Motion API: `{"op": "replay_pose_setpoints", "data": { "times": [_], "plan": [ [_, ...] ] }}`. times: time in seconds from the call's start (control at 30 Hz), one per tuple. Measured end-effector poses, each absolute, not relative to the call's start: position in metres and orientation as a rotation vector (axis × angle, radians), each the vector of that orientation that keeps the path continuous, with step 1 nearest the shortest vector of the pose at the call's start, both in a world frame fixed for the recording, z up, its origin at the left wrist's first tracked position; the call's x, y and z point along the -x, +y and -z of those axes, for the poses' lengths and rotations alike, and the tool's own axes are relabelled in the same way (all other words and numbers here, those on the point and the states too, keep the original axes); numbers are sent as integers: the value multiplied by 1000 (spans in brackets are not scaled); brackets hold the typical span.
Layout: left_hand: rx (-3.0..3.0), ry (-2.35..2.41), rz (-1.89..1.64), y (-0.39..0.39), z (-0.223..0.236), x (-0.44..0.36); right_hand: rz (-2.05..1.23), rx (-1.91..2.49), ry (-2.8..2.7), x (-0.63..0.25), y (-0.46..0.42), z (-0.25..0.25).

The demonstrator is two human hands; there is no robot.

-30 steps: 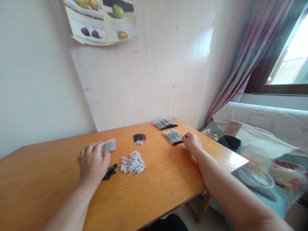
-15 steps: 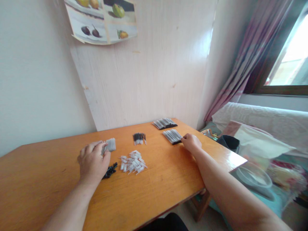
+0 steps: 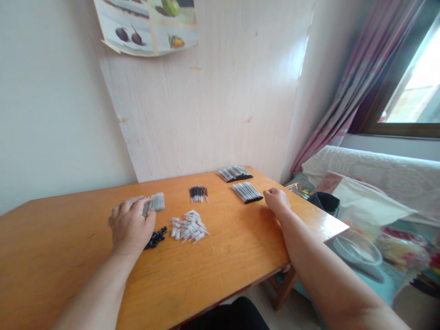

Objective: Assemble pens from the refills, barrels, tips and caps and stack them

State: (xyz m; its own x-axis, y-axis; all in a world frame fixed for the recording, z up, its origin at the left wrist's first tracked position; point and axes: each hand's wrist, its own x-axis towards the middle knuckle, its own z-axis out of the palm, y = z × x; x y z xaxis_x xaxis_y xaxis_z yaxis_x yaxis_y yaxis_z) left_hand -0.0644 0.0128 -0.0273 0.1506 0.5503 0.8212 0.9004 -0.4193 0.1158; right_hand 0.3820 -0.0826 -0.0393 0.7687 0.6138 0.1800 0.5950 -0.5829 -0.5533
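Nearer pen row [image 3: 245,191] just beside right hand [image 3: 277,200], clear tubes [image 3: 158,201] at left hand [image 3: 131,225]

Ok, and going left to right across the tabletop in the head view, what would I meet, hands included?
Left hand → clear tubes → pile of white pieces → nearer row of black-ended sticks → right hand.

No readable lettering or numbers
The curled paper sheet of painted fruit [image 3: 151,30] shows pictures only (its top is cut off); any marks on the slim, pale, black-ended plastic rods [image 3: 246,192] are too small to read.
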Motion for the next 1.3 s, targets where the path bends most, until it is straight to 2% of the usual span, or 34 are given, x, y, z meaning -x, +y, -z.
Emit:
{"op": "replay_pose_setpoints", "data": {
  "times": [0.27,0.8,1.3],
  "plan": [
    [1995,-1444,1180,12,31,67,-36,2327,-899,-377,-81,37],
    [1959,-1396,1124,4,38,62,-255,2356,-952,-374,-77,38],
    [1957,-1579,980,-35,24,70,-212,2307,-977,-376,-81,40]
  ]
}}
